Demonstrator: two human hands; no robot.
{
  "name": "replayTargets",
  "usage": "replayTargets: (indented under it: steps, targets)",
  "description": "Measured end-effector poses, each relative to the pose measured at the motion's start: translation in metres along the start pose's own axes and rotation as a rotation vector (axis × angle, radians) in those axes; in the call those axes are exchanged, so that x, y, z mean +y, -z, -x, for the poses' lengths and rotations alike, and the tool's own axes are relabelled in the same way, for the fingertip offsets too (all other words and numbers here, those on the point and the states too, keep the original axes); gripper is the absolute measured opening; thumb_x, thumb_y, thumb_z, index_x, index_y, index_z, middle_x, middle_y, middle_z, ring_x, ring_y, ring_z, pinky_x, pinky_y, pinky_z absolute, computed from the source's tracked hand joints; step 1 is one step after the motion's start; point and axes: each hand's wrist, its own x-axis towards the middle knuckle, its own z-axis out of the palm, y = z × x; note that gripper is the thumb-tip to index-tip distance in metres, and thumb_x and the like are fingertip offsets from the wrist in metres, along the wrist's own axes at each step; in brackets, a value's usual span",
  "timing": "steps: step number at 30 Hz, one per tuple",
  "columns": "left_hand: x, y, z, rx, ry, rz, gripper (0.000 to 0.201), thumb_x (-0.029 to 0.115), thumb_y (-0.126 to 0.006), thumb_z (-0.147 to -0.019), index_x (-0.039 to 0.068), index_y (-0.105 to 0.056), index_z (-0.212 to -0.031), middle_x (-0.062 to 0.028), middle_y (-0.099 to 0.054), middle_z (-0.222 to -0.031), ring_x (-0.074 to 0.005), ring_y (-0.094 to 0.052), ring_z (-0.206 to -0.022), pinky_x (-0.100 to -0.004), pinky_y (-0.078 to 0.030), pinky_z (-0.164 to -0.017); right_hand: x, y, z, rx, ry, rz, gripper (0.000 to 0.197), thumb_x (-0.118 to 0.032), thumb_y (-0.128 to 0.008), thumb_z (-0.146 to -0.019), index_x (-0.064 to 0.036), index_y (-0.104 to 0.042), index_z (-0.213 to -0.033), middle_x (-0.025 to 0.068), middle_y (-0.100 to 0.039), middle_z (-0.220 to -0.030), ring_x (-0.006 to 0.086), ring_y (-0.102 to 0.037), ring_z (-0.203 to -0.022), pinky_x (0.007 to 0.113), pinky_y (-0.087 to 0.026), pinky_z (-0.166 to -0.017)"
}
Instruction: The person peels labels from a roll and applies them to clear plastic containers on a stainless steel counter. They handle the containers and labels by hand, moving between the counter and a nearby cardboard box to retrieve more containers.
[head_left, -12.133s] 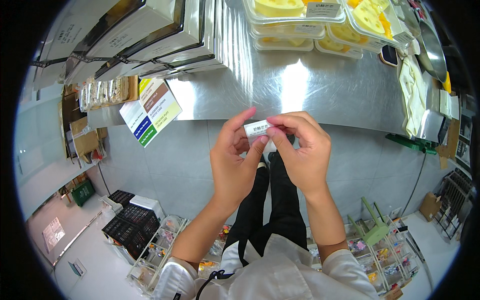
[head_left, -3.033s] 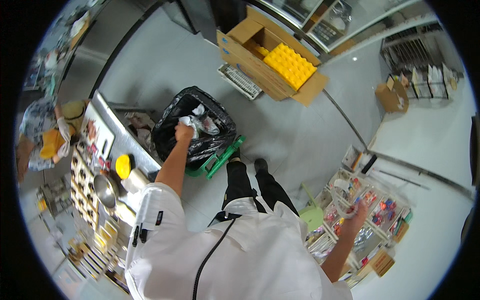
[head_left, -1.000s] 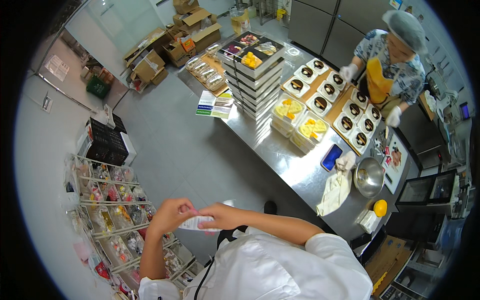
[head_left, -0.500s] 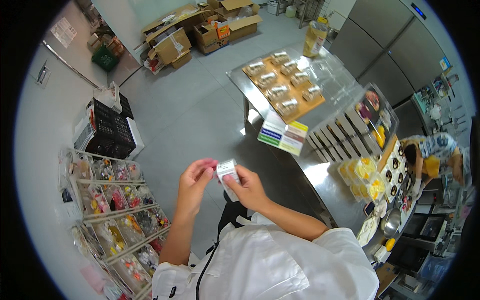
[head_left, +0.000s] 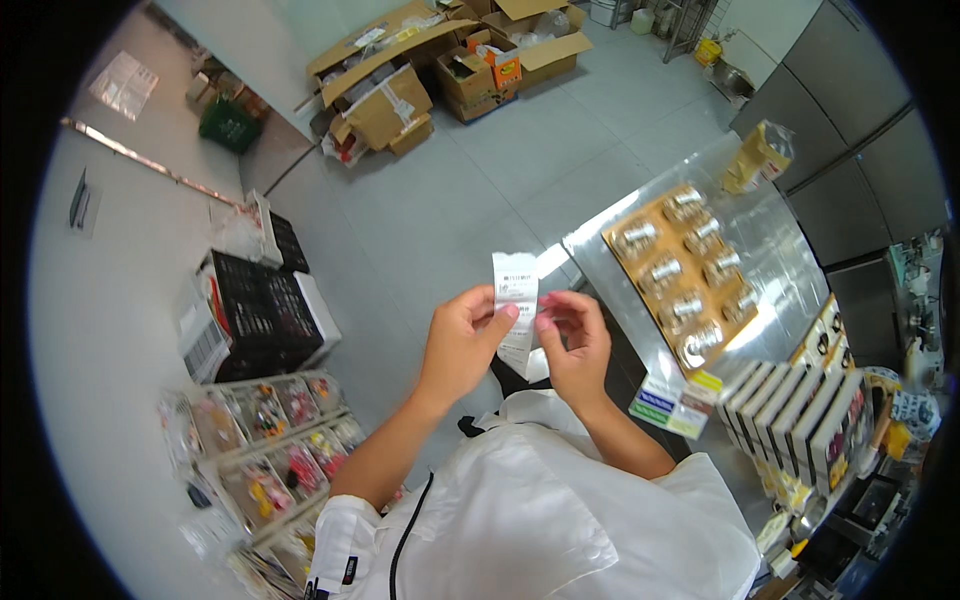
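Observation:
I hold a narrow white strip of printed labels (head_left: 515,305) upright in front of my chest. My left hand (head_left: 462,342) pinches its left edge between thumb and fingers. Close beside it, my right hand (head_left: 573,345) has its fingertips on the strip's right edge, near the middle. The strip's lower end hangs down between my two hands. My white sleeves and coat fill the lower part of the view.
A steel table (head_left: 790,270) on the right bears a brown tray of wrapped items (head_left: 680,275), a yellow bag (head_left: 755,160) and stacked trays (head_left: 800,410). Black crates (head_left: 255,310) and shelves of small packets (head_left: 270,440) stand left. Open cardboard boxes (head_left: 430,60) lie at the far floor.
My view has swung round from a rubbish bag to the steel table. Both hands have come together and the label strip now stands upright between them, longer than before.

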Motion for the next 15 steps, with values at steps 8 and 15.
replayTargets:
  steps: [8, 15]
  targets:
    - [0.056, 0.061, -0.218, -0.138, -0.091, -0.273, 0.022, 0.006, -0.063, -0.097, -0.004, -0.065, -0.117, -0.0075, -0.071, -0.106, -0.0122, -0.066, -0.099, -0.029, -0.052, -0.087, 0.021, -0.053, -0.239, -0.011, -0.011, 0.049, 0.025, -0.003, -0.074, -0.087, -0.0018, -0.072, -0.112, 0.0081, -0.07, -0.096, 0.0146, -0.066, -0.086, 0.027, -0.053, -0.076]
    - [0.088, 0.098, -0.417, -0.2, -0.06, -0.2, 0.022, 0.018, -0.059, -0.101, 0.001, -0.065, -0.088, 0.0072, -0.055, -0.081, -0.0018, -0.045, -0.072, -0.0228, -0.036, -0.061, 0.043, -0.079, -0.395, -0.033, -0.021, 0.205, 0.022, -0.008, -0.074, -0.089, -0.0027, -0.073, -0.11, 0.0107, -0.073, -0.097, 0.0179, -0.07, -0.085, 0.03, -0.055, -0.079]
